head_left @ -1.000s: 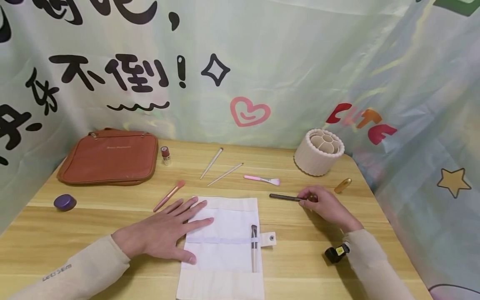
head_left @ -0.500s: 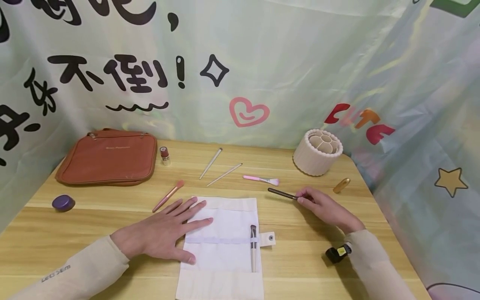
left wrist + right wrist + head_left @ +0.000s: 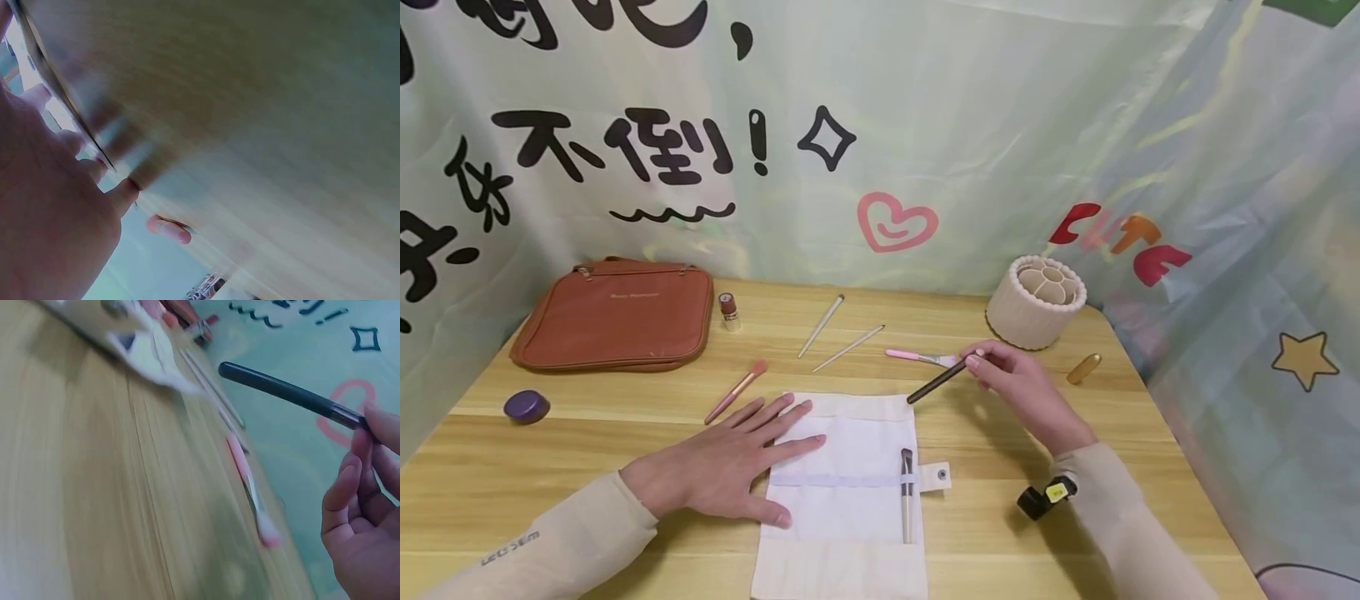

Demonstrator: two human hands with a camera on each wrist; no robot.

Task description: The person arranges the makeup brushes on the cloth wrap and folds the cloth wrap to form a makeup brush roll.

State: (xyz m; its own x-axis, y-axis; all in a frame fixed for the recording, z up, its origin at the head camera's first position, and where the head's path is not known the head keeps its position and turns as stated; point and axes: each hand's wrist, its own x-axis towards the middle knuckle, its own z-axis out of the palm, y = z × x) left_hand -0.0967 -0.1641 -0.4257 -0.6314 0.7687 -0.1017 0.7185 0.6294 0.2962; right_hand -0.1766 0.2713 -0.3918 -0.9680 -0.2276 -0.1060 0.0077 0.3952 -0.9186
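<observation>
Dark brush [image 3: 935,382], one: held aloft over the counter [image 3: 985,554], handle tip pointing toward the upper right corner of the white brush roll [image 3: 842,517]. Right hand [image 3: 1026,392]: thumb and fingers pinched together on the dark brush near its bristle end; the fingers hide the bristles, so their shape cannot be told. Left hand [image 3: 730,471]: fingers straight and spread, resting on the roll's left side, gripping nothing. Handling, as judged: pinch lightly but surely by the metal collar [image 3: 345,416], handle leading, roll kept flat under the left fingers. Likely obstructions: pink-handled brush [image 3: 906,355], near the right fingertips; pale-handled brush [image 3: 907,512], under the band at the roll's right edge. Surroundings: slim brushes [image 3: 822,325], two, behind the roll; rose brush [image 3: 737,392], near the left fingers; lipstick [image 3: 728,312]; brown case [image 3: 617,321]; purple pot [image 3: 527,407]; cream holder [image 3: 1026,323]; gold tube [image 3: 1084,368].
</observation>
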